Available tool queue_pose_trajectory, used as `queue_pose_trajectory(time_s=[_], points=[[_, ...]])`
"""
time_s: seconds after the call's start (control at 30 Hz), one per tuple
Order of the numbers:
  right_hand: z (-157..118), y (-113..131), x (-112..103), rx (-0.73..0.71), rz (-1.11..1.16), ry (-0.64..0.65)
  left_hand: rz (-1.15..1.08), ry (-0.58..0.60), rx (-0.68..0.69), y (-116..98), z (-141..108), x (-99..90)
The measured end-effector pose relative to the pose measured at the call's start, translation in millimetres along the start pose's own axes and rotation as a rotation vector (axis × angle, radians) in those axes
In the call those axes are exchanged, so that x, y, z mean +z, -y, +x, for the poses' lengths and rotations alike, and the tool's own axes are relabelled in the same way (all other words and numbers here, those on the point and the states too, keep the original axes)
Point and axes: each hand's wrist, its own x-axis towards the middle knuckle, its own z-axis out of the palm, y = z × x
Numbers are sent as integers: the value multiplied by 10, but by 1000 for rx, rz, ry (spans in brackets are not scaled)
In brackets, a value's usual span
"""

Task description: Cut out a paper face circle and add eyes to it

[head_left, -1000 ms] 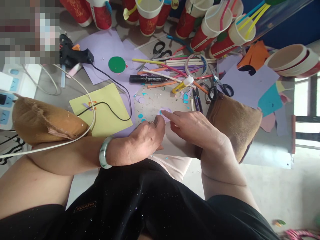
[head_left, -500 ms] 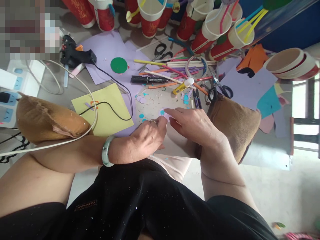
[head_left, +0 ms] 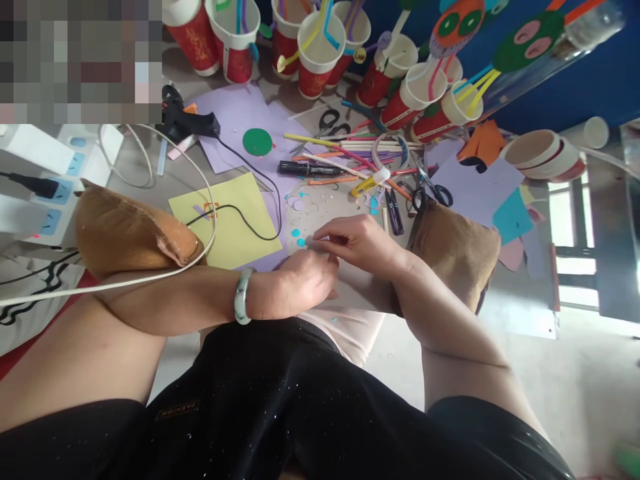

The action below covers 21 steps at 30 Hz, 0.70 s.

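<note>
My left hand [head_left: 306,281], with a green-and-white bangle at its wrist, is closed low over the table. Its fingers curl inward, and whatever they grip is hidden. My right hand [head_left: 364,241] meets it from the right, its fingertips pinched together just above the left fingers. Nothing nameable shows between them. Small blue paper dots [head_left: 301,243] lie just beyond my left hand. Farther off are lilac paper circles [head_left: 297,204] among tiny scraps. A glue stick [head_left: 371,182] with a yellow body and two dark slim tools [head_left: 393,212] lie past my right hand.
Brown padded armrests [head_left: 137,230] flank my forearms. A white cable crosses the left one. A black glue gun [head_left: 187,121], yellow paper [head_left: 240,223], black marker [head_left: 310,168], straws and scissors [head_left: 434,195] cover the table. Red-and-white paper cups [head_left: 320,60] line the back.
The view has shifted, showing more of the cups. My right hand has drawn in over the left fingers. The lilac circle with a blue dot at its fingertips no longer shows.
</note>
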Motion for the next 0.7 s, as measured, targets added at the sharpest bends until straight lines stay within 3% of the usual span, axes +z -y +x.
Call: queue_pose_trajectory(time_s=[0.13, 0.27, 0.47, 0.6, 0.7], points=[[174, 115, 43, 47, -123, 108, -26, 20, 2, -13, 52, 85], [290, 235, 56, 124, -250, 199, 27, 58, 7, -23, 50, 29], [325, 350, 57, 216, -298, 241, 22, 74, 23, -14, 65, 21], [315, 356, 63, 207, -266, 260, -22, 50, -7, -23, 89, 106], [248, 280, 34, 130, -194, 201, -36, 35, -4, -17, 63, 85]])
